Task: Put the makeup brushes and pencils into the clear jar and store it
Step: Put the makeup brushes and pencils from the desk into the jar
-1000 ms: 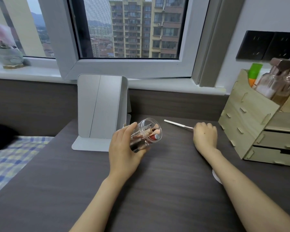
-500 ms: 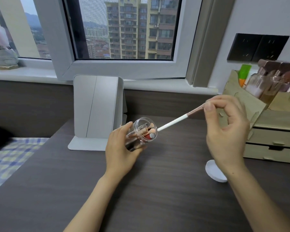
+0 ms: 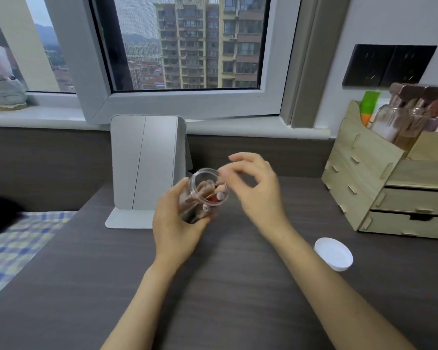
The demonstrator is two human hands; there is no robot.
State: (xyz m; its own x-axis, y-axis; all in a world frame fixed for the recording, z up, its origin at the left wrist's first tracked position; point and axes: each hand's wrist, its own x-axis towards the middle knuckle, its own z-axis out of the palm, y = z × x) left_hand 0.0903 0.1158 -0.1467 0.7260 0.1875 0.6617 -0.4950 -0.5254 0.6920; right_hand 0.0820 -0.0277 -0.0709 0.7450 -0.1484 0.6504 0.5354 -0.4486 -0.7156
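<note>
Clear jar (image 3: 204, 195) sits tilted in the left hand (image 3: 177, 223), which is wrapped around it above the desk (image 3: 213, 286). White-handled brush from half a second ago is now inside with the others. Right hand (image 3: 257, 190) hovers at the mouth, fingers loosely curled, holding nothing. No loose brushes visible; white lid (image 3: 333, 253) likely next.

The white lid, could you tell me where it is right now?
The white lid lies on the desk at lower right of the head view, beside the right forearm and in front of the wooden organizer.
</note>
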